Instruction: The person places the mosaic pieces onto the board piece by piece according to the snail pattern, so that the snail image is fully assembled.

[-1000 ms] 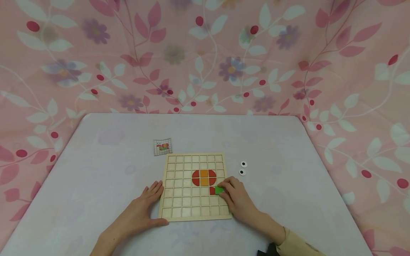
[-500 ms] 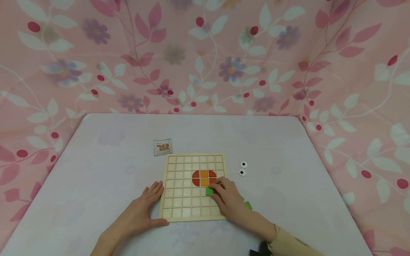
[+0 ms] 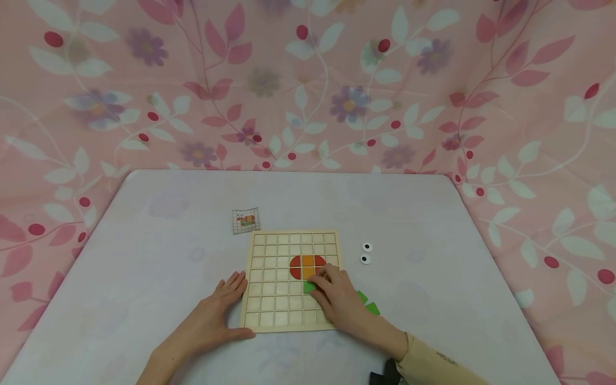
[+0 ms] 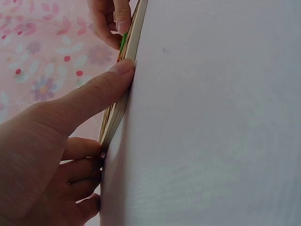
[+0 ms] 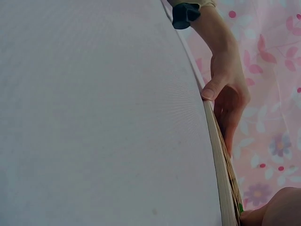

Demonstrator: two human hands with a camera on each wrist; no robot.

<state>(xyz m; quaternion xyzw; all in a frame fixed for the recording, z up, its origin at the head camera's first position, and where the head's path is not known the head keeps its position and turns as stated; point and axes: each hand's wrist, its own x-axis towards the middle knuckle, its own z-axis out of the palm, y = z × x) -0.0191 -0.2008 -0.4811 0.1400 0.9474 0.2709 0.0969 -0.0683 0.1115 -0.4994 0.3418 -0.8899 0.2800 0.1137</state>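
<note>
A wooden grid board [image 3: 274, 305] lies on the table. On its cells sit red quarter-round tiles [image 3: 295, 273] and two orange square tiles [image 3: 307, 261], making a rounded shape. Just below them, my right hand [image 3: 344, 297] pinches a green square tile [image 3: 309, 287] between thumb and fingers, low over a cell. My left hand [image 3: 216, 307] rests against the board, fingers along its left edge and thumb [image 4: 101, 94] at the near corner, as the left wrist view also shows. The right hand and wrist hide the board's lower right part.
Right of the board lie two more green tiles [image 3: 372, 308], partly beside my forearm, and two round eye pieces [image 3: 367, 247]. A small picture card [image 3: 245, 220] with a gridded design touches the board's upper left corner. A floral cloth [image 3: 308, 85] hangs behind the table.
My right hand has moved left across the board with the green tile, from its right edge to below the orange tiles. Green tiles by the forearm came into view. The left hand stays put.
</note>
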